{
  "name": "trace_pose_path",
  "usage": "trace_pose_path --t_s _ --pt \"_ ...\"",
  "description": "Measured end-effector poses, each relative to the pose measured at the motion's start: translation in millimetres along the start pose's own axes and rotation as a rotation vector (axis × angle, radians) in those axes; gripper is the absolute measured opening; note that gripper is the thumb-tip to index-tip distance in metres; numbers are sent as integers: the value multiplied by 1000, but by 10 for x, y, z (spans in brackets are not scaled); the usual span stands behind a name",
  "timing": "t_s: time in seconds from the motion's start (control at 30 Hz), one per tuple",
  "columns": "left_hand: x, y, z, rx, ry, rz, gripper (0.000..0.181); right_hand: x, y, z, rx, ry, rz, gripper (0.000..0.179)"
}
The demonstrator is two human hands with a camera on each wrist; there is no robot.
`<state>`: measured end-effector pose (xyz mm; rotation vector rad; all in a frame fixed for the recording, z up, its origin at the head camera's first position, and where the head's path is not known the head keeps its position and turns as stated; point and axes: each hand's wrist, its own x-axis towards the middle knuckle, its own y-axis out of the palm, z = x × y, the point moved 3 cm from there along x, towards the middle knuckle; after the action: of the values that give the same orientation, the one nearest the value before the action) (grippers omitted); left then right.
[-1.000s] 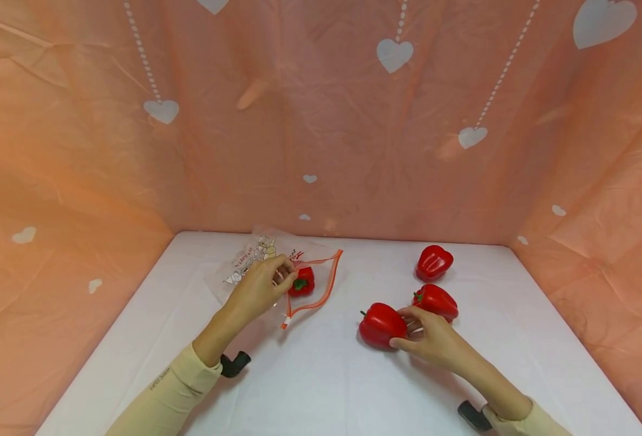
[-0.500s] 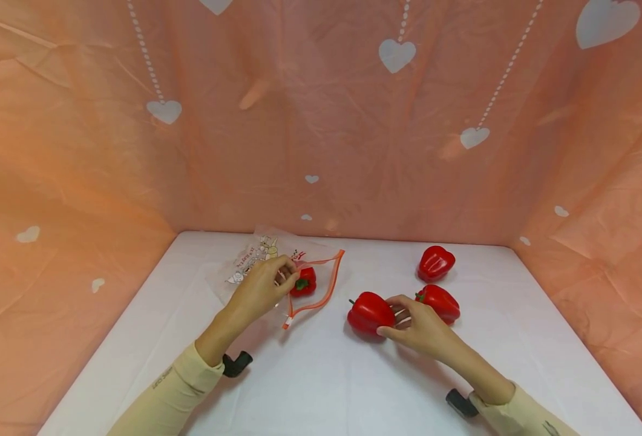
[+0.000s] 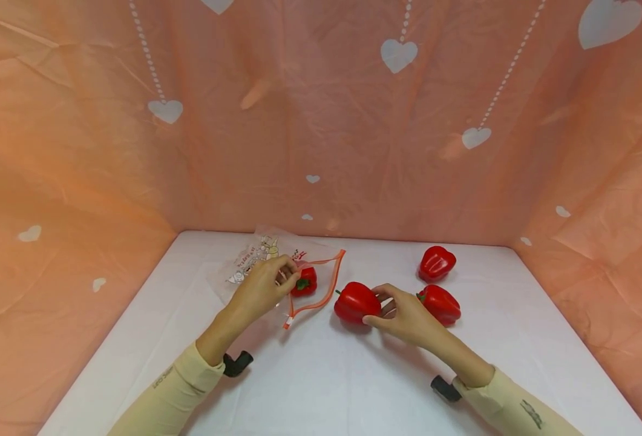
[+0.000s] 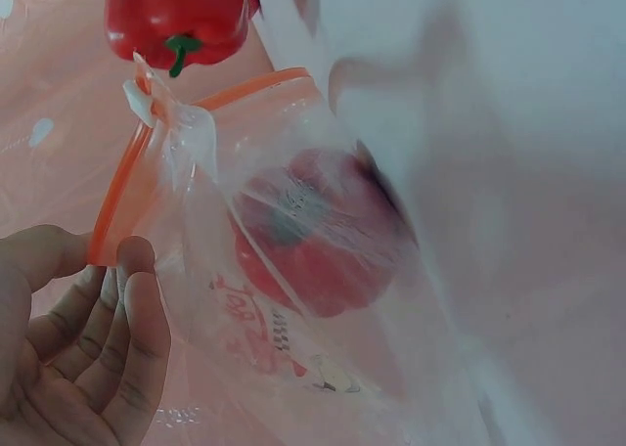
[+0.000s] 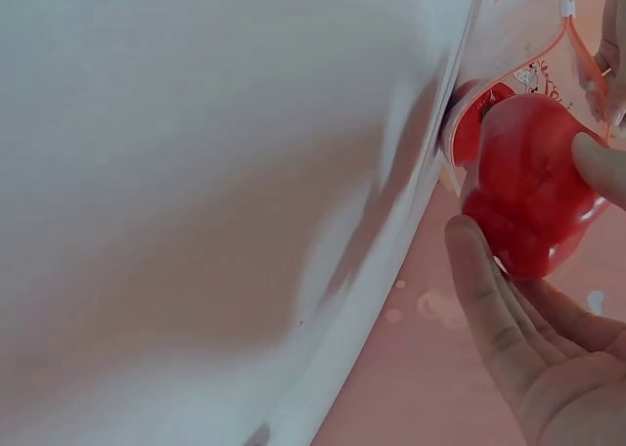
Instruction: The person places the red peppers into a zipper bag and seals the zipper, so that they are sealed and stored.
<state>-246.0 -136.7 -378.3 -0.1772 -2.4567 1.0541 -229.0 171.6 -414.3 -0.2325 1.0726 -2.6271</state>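
From where the head camera looks down, I see the person's left hand (image 3: 263, 281) over a clear printed bag (image 3: 271, 247), thumb and forefinger brought together on its orange-edged mouth. Inside, just behind the opening, lies the bagged pepper (image 3: 305, 281), red, its green stem facing outward. The right hand (image 3: 405, 315) has the held pepper (image 3: 356, 303) between thumb and fingers, spread about as wide as the fruit; its stem points towards the bag, and it sits just beside the mouth, outside it. Beyond that hand, two more red peppers, a far pepper (image 3: 437, 264) and a near pepper (image 3: 440, 304), lie close together on the white table (image 3: 299, 381). A peach curtain with pale hearts (image 3: 399, 56) hangs behind.

At the left wrist, the pinch is plain: thumb and forefinger on the orange strip (image 4: 119, 192), the other fingers loosely bent. The bagged pepper shows through the plastic, and the held one is near the mouth.

At the right wrist, the thumb presses one side of the held pepper and the fingers the other. It partly covers the bag's opening here; whether they touch, I can't tell.
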Motion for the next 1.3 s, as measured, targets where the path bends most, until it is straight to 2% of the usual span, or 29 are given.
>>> trace_pose_path --t_s 0.37,0.67,0.9,1.3 --pt "4 23 8 12 -12 9 9 177 80 43 48 -2 7 60" --pt "3 24 7 21 -12 9 7 323 148 60 92 0 -27 62" --pt "8 35 -1 31 -3 7 6 429 207 76 87 -27 -43 60" --pt "-4 58 -8 21 -10 19 7 576 283 176 68 38 -125 55"
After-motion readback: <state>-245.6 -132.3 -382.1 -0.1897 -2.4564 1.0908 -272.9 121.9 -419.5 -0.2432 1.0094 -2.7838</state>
